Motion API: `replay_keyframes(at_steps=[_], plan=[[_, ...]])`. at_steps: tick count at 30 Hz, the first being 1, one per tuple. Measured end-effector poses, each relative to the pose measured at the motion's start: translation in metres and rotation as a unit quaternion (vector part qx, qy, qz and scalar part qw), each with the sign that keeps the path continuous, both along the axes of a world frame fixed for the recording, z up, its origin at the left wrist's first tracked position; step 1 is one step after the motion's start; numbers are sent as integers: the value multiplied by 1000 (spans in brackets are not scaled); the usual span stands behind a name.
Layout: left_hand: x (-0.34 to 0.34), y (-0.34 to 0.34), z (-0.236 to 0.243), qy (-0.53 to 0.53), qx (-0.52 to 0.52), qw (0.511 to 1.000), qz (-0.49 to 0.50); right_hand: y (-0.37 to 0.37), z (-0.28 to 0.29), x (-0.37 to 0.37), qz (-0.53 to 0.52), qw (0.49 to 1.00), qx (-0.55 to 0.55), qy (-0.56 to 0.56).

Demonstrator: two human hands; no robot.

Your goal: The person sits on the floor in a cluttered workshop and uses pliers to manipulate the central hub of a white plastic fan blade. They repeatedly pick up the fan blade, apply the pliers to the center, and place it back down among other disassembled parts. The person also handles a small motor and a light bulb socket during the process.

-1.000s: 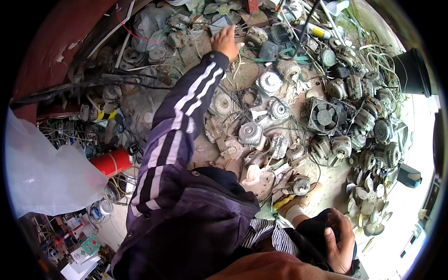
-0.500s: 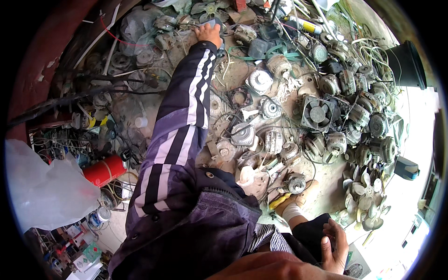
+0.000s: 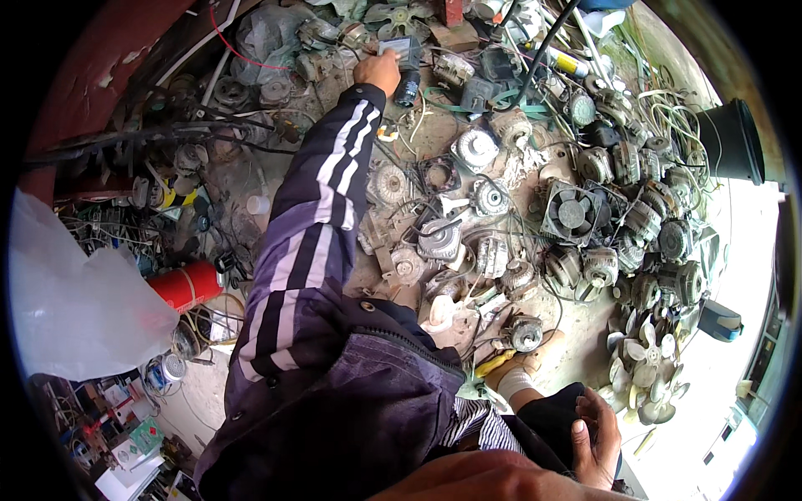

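My left hand (image 3: 378,73) reaches far forward, its fingers closed on the near left edge of a grey rectangular box (image 3: 403,50). Part of that grip is hidden. Just below the box is a black cylinder (image 3: 407,88). Close to the wrist lie a small white-and-orange piece (image 3: 387,133) and thin wires. My right hand (image 3: 596,441) rests by my dark-clothed knee at the lower right, thumb apart from loosely bent fingers, with nothing in it. Several dusty small motors (image 3: 475,149) are spread over the ground between the two hands.
A square fan (image 3: 571,212) sits among piled motors on the right, with metal fan blades (image 3: 652,355) below. Yellow-handled pliers (image 3: 494,363) lie by my foot. A black bucket (image 3: 728,142), a red cylinder (image 3: 185,287) and clear plastic sheeting (image 3: 79,292) stand at the sides.
The view has shifted slightly. My left hand sits a little lower against the grey box, and more of the box and the black cylinder shows. My right hand has stayed by the knee.
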State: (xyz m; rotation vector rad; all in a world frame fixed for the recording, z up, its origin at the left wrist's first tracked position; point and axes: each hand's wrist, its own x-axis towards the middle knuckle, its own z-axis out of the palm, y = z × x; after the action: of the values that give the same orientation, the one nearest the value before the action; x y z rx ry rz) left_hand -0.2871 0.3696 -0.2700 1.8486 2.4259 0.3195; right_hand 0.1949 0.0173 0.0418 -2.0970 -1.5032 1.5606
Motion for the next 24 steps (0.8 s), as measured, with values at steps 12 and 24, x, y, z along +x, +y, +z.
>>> replay_keyframes(at_steps=[12,24], plan=[[91,-137,152,-561,57,817,-121,28,12,-24,188,977,71,-67],[199,-253,124,-694,-200,661,-203,33,6,-42,232,966,104,-52]])
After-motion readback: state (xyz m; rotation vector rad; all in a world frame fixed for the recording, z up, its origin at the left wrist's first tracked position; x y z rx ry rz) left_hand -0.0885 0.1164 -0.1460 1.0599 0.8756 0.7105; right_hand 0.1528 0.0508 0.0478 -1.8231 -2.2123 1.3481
